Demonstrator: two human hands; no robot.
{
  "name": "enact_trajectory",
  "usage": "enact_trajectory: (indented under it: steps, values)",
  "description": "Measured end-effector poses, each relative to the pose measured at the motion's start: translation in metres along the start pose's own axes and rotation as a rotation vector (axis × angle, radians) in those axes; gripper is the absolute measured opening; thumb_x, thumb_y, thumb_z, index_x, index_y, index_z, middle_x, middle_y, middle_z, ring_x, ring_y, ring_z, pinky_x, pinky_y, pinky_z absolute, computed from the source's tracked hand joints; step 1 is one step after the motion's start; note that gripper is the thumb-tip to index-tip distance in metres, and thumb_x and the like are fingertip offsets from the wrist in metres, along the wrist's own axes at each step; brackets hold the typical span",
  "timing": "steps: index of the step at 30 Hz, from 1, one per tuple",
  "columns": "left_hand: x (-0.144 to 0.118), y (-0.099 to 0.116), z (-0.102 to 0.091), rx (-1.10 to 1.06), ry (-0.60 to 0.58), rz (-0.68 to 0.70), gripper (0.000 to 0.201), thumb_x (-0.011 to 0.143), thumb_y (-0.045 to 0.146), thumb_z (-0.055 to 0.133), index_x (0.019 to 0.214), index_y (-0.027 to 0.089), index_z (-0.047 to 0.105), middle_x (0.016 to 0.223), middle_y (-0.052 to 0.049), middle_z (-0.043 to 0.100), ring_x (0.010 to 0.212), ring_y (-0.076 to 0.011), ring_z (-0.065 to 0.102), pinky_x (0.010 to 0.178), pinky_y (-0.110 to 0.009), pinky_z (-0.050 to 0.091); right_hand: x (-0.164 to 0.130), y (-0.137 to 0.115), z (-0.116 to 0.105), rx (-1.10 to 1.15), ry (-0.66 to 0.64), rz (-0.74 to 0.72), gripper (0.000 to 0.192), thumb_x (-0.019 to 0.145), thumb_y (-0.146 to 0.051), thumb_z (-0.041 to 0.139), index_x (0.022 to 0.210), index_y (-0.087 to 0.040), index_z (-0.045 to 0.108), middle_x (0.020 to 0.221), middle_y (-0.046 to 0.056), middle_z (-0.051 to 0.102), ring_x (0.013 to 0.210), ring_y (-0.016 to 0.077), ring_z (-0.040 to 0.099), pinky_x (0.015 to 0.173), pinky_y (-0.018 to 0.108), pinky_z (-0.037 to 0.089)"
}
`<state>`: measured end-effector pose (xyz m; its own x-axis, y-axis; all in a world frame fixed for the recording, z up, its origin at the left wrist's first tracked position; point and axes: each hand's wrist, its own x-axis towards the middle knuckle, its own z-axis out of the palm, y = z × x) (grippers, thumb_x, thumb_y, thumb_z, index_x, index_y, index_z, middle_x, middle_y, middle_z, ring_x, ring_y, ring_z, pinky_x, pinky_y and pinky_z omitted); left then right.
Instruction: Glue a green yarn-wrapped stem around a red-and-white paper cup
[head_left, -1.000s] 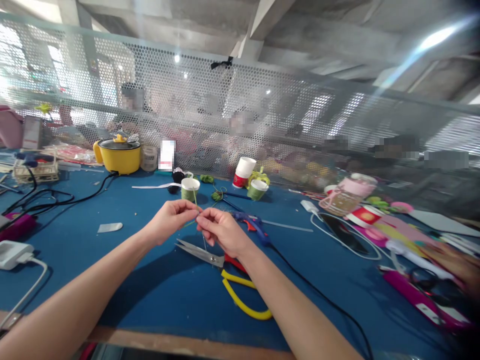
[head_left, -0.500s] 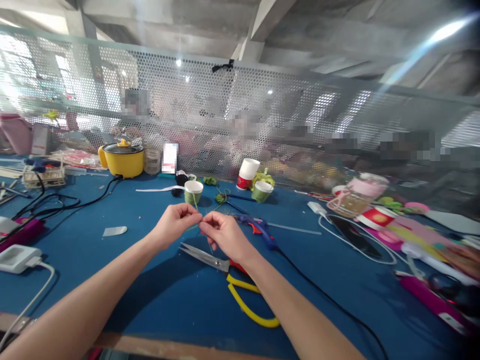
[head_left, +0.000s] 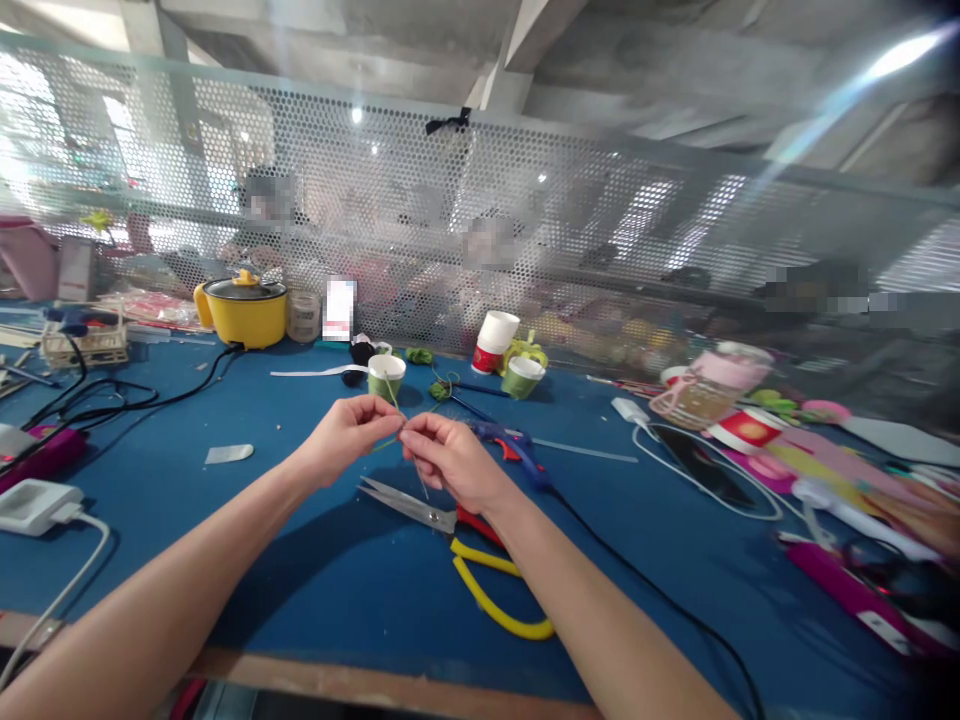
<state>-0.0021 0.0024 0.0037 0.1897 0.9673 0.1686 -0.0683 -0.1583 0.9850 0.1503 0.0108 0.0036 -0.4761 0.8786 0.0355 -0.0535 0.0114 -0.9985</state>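
My left hand (head_left: 351,436) and my right hand (head_left: 451,458) meet above the middle of the table, thumbs and forefingers pinched close together. Between them runs a thin green strand (head_left: 391,390), likely yarn, its upper part in front of a green-wrapped paper cup (head_left: 377,388). A thin end hangs below my right fingers. Under the right wrist lie large scissors (head_left: 411,504) with yellow and red handles, blades apart, partly covered by my forearm. Just right of my right hand rests a blue glue gun (head_left: 529,462) with a red trigger.
Behind stand a second green-wrapped cup (head_left: 523,377), a stack of white and red cups (head_left: 494,343), a lit phone (head_left: 339,311) and a yellow electric pot (head_left: 249,312). Cables, a dark phone (head_left: 703,468) and a purple power strip (head_left: 847,598) lie right. A perforated screen (head_left: 420,220) closes the back.
My hands stay pinched together on the strand, with small shifts of the fingers. My left hand sits slightly higher, and the view has tilted a little.
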Motion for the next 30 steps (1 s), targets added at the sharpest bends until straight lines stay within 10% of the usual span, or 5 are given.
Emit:
enact_trajectory:
  steps: [8,16,30]
  values:
    - [0.002,-0.0041,0.0014,0.043,0.06,0.029,0.018,0.067,0.029,0.061,0.064,0.012,0.056,0.054,0.005,0.049,0.043,-0.0025,0.031,0.041,-0.019,0.021,-0.0002,0.002,0.0026,-0.132,0.085,-0.057,0.019,0.069,-0.03,0.062,0.069,-0.015,0.05,0.054,-0.006,0.051,0.035,0.0019,0.036,0.031,0.016,0.028]
    - [-0.0015,-0.0015,0.001,-0.124,-0.072,-0.02,0.02,0.066,0.029,0.063,0.062,0.013,0.052,0.048,0.006,0.046,0.04,-0.0019,0.028,0.039,-0.018,0.017,-0.0005,0.0,-0.0032,0.126,-0.153,0.067,0.017,0.069,-0.029,0.063,0.071,-0.013,0.056,0.056,-0.004,0.053,0.038,0.0016,0.039,0.031,0.014,0.027]
    - [-0.0006,-0.0074,0.0067,0.029,0.078,0.05,0.019,0.067,0.03,0.061,0.067,0.013,0.053,0.053,0.006,0.047,0.042,-0.0026,0.03,0.04,-0.018,0.021,0.0007,0.002,-0.0005,-0.285,0.113,-0.128,0.016,0.072,-0.03,0.057,0.069,-0.016,0.05,0.05,-0.006,0.049,0.034,0.0041,0.041,0.035,0.017,0.033]
